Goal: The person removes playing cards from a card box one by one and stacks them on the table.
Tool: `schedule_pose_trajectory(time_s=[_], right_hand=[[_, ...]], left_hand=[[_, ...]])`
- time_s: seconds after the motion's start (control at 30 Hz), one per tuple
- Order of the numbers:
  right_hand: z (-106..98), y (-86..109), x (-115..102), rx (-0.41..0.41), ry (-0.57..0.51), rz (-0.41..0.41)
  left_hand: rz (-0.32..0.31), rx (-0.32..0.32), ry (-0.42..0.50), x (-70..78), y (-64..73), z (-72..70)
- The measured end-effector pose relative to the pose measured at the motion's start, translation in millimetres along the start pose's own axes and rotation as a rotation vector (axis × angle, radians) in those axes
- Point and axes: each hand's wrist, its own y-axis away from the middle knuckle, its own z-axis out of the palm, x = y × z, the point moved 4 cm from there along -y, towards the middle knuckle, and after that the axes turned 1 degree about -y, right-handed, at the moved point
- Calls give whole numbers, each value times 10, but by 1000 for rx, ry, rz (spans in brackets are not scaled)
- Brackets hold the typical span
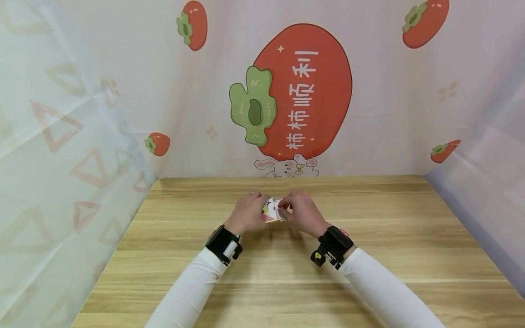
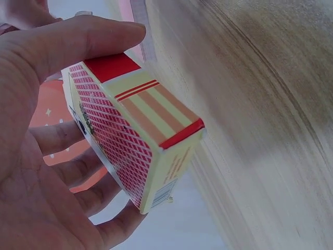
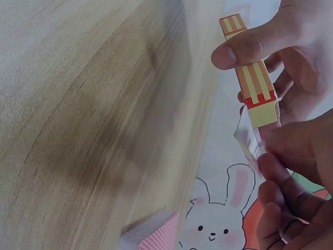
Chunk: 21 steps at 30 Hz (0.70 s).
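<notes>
My left hand [image 1: 248, 213] holds a playing-card box [image 1: 269, 210] just above the table, thumb on one narrow side and fingers around the other. The left wrist view shows the box [image 2: 117, 130] with a red patterned face, striped side and a barcode on its end. At the box's other end, my right hand [image 1: 302, 213] pinches near the opened flap [image 3: 246, 134] with thumb and curled fingers. Whether anything is inside the box cannot be seen. A stack of red-backed cards [image 3: 160, 233] lies on the table near the right hand, mostly hidden in the head view.
The wooden table [image 1: 283, 282] reaches back to a hanging cloth [image 1: 381, 114] printed with persimmons and a rabbit. More pale cloth [image 1: 61, 182] hangs along the left, with another sheet on the right. Wrist cameras are strapped to both forearms.
</notes>
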Motion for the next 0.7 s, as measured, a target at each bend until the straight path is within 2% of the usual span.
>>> schedule_pose_trajectory(time_s=[0.23, 0.37, 0.57, 0.7], right_hand=[[78, -23, 68, -56, -59, 67], [101, -29, 101, -61, -94, 112], [115, -23, 124, -42, -77, 170], [128, -20, 139, -47, -65, 179]], left_hand=[[27, 0, -10, 29, 9, -19], [39, 0, -13, 45, 10, -29], [32, 1, -7, 68, 3, -32], [32, 2, -16, 78, -1, -32]])
